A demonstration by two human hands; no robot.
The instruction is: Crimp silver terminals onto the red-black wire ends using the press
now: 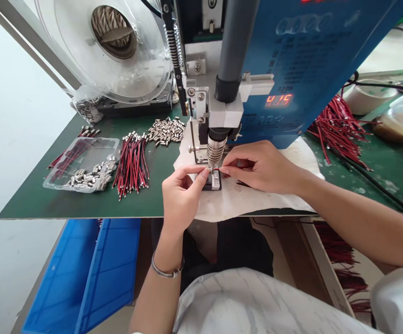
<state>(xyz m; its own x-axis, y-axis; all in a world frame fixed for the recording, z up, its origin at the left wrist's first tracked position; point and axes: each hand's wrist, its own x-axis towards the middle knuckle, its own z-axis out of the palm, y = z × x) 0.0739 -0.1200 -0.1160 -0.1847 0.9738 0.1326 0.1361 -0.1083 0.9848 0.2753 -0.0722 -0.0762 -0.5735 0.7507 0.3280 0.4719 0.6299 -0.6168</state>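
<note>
My left hand (178, 199) is closed in a pinch at the small metal fixture (216, 181), right under the spring-wrapped tip of the soldering machine (215, 155). Whatever sits between its thumb and forefinger is too small to make out. On the other side of the tip, my right hand (267, 167) pinches a thin red-and-black wire (226, 176), its end pointing at the fixture. Both hands' fingertips nearly meet there, above a white cloth (229, 204) on the green work surface (156, 199).
To the left lie a bundle of red-and-black wires (131, 162), a pile of small silvery metal parts (166, 131) and a clear plastic tray (57, 181). Behind stands a blue control box (291, 60). More red wires (340, 130) lie right; blue bins (62, 264) are below.
</note>
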